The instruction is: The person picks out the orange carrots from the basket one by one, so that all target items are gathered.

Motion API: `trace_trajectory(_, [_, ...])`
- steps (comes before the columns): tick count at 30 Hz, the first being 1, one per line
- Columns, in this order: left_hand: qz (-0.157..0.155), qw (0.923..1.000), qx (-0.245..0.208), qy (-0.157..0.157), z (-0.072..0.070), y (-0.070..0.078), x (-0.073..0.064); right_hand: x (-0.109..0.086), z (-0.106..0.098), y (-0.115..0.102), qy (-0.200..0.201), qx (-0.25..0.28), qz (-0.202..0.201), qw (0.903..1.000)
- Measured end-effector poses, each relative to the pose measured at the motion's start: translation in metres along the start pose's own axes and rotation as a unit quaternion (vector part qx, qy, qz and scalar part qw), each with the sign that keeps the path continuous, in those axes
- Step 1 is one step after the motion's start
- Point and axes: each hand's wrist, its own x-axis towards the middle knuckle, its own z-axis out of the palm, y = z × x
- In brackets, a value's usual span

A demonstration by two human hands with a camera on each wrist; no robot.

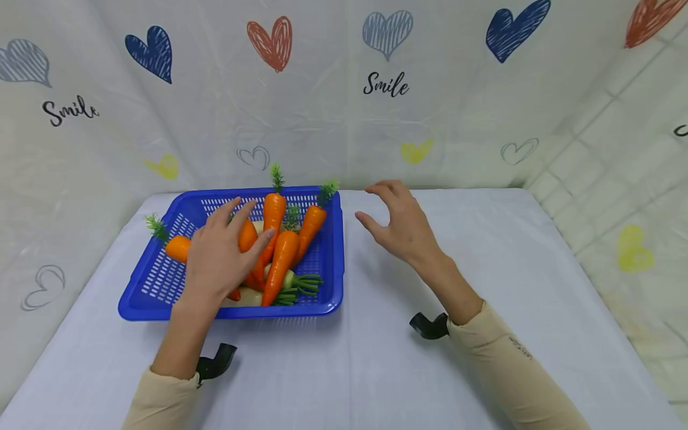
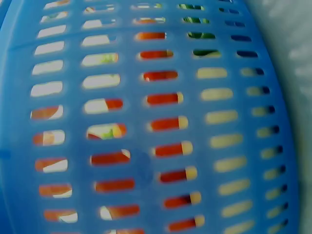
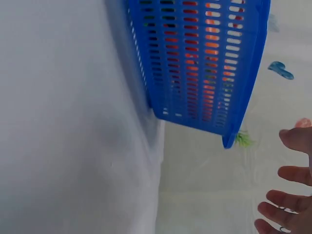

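Note:
A blue plastic basket (image 1: 338, 257) stands on the table and holds several orange carrots (image 1: 280, 266) with leafy green tops. Under them lie pale vegetables, one with cut green stems (image 1: 306, 284). My left hand (image 1: 217, 257) is over the basket, fingers spread above the carrots; its palm hides part of a carrot (image 1: 178, 248) on the left side. Whether it touches any carrot cannot be told. Right of the basket, my right hand (image 1: 402, 230) hovers with thumb and fingers apart, holding nothing. Through the slotted basket wall (image 2: 141, 165), the left wrist view shows red-orange and pale pieces.
White cloth covers the table (image 1: 387, 370). Behind it hangs a pale curtain (image 1: 322, 107) printed with hearts and "Smile". A black curved piece sticks out at each cuff, at the left wrist (image 1: 217, 361) and the right wrist (image 1: 430, 326).

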Motion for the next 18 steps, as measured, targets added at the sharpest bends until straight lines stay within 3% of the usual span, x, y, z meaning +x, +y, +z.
trace_trajectory(8, [-0.018,0.9993,-0.021,0.024,-0.007,-0.013,-0.006,0.003,0.006,-0.012,0.000,0.092,-0.003,0.9958])
trace_trajectory(18, [-0.043,0.9971,-0.039,0.049,-0.009,-0.029,-0.019,0.000,0.012,-0.022,-0.013,0.150,0.000,0.9886])
